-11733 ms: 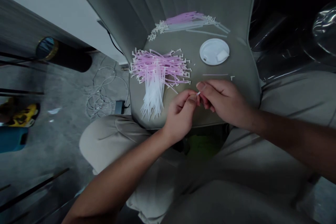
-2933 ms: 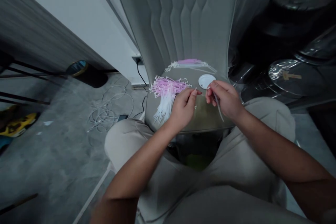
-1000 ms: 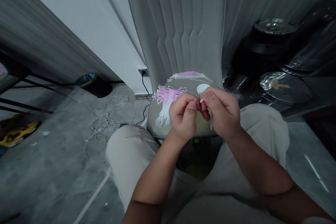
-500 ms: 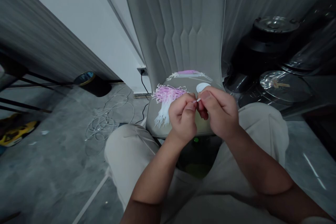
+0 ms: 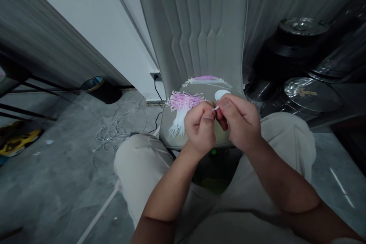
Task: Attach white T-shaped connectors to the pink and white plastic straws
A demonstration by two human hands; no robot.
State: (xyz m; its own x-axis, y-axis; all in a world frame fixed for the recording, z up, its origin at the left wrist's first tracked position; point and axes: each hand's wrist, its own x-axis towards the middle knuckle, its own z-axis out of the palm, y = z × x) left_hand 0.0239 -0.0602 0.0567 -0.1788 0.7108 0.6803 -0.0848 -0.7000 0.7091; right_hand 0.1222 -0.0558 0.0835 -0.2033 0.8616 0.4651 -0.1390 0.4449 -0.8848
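Observation:
Over the front of a grey chair seat (image 5: pixel 171 143), my left hand (image 5: pixel 201 125) and my right hand (image 5: pixel 241 122) meet, both closed in a pinch. A short bit of a thin white stick (image 5: pixel 216 108) shows between their fingertips; the rest of it is hidden in the fingers. Left of my hands lies a pile of thin pink sticks (image 5: pixel 185 100) with small white ends, crossing a bundle of white sticks (image 5: pixel 177 124). Just behind my right hand is a white disc (image 5: pixel 221 93), partly covered by it. Further back rests a smaller row of pink and white sticks (image 5: pixel 207 80).
The padded chair back (image 5: pixel 197 19) rises behind the seat. A coiled cable (image 5: pixel 111 133) and a dark bin (image 5: pixel 103 89) are on the floor at left. At right stand a lidded dark pot (image 5: pixel 288 49) and a plastic-wrapped round item (image 5: pixel 311 93).
Both hands stay together around the small stick, almost still. The view has shifted very slightly; the piles on the seat look the same.

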